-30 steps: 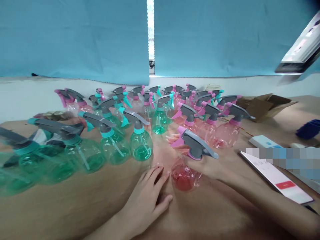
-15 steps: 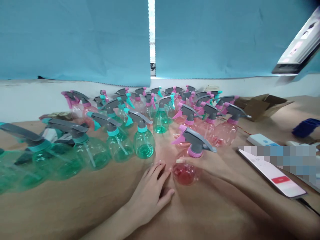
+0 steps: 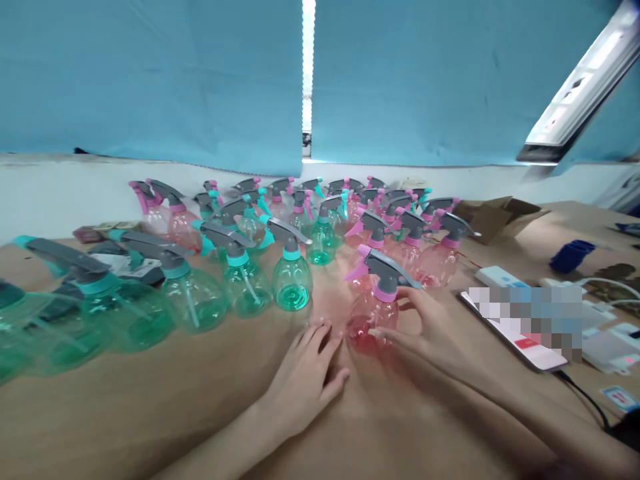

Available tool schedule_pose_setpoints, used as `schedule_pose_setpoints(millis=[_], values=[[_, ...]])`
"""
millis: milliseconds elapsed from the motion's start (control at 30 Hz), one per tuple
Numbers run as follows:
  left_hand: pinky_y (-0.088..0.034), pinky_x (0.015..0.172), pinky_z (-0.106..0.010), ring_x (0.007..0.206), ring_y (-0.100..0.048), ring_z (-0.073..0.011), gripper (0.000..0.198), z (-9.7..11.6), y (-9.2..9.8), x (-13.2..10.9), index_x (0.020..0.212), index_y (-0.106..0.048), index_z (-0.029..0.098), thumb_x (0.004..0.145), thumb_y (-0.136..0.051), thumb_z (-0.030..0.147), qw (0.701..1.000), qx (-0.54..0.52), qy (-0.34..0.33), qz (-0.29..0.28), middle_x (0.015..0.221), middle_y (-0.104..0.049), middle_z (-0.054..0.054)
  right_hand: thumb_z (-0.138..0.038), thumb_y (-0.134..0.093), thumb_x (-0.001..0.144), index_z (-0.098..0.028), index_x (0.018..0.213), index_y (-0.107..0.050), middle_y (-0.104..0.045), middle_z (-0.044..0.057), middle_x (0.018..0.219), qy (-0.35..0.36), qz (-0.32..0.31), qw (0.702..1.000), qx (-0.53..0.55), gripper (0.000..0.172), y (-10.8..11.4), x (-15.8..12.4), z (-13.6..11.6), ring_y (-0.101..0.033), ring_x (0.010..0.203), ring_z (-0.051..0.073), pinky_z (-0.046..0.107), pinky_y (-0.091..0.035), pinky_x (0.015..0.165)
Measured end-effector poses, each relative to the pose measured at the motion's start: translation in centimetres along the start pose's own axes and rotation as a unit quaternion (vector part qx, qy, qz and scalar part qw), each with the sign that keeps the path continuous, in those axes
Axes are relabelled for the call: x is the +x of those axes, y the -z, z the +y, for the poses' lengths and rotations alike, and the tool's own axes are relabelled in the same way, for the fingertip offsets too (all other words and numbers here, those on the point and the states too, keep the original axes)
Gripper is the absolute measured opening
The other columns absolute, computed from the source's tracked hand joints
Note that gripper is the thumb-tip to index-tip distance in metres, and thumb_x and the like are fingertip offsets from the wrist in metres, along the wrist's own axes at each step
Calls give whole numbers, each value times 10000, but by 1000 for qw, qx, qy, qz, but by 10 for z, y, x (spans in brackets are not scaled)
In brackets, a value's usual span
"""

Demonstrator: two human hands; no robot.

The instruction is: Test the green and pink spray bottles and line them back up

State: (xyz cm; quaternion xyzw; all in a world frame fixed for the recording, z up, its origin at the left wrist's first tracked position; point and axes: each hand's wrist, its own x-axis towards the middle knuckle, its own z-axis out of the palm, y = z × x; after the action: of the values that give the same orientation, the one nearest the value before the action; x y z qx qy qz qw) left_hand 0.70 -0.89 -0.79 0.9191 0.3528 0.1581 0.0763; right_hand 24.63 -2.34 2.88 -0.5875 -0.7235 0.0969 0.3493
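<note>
One round, translucent bottle point(image 3: 366, 312) — right hand point(image 3: 428, 327) alongside.

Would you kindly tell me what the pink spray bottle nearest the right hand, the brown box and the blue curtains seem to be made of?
Pink spray bottle: probably glossy plastic, its body see-through with highlights. Brown box: likely matt cardboard, from its thin, stiff flaps. Blue curtains: seemingly smooth cloth, lightly creased, though plastic sheeting is possible.
</note>
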Motion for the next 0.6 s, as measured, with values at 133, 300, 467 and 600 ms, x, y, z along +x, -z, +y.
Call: schedule_pose_setpoints(millis=[133,300,467,600], values=[[-358,1011,-487,1263,-396,-316,432,-2,4,-15,1265,-513,120,883,-544,319,1000,4,-7,0,1345,-470,-168,-489,-657,734,-226,1108,-501,-594,73,1065,2,-2,1000,-2,483,0,3,-5,-591,916,217,390,-508,783],[-379,984,-504,1237,-428,-318,414,-14,10,-33,1269,-507,141,895,-526,318,1000,6,4,6,1336,-484,-155,-517,-617,758,-212,1128,-496,-586,86,1084,33,-16,999,-10,495,-6,24,-11,-599,909,217,376,-515,763],[-385,976,-494,1234,-430,-306,386,-20,15,-39,1258,-505,171,894,-520,300,1000,-3,6,19,1326,-496,-132,-557,-561,779,-160,1169,-510,-573,144,1178,28,-11,995,-98,558,-15,51,-21,-564,1062,287,445,-468,868],[-397,971,-483,1231,-434,-310,377,-18,18,-38,1241,-523,159,886,-533,285,1000,-11,6,15,1308,-506,-141,-559,-539,790,-154,1190,-522,-566,148,1236,-8,-33,988,-148,569,-19,67,-37,-564,1082,314,460,-463,864]])
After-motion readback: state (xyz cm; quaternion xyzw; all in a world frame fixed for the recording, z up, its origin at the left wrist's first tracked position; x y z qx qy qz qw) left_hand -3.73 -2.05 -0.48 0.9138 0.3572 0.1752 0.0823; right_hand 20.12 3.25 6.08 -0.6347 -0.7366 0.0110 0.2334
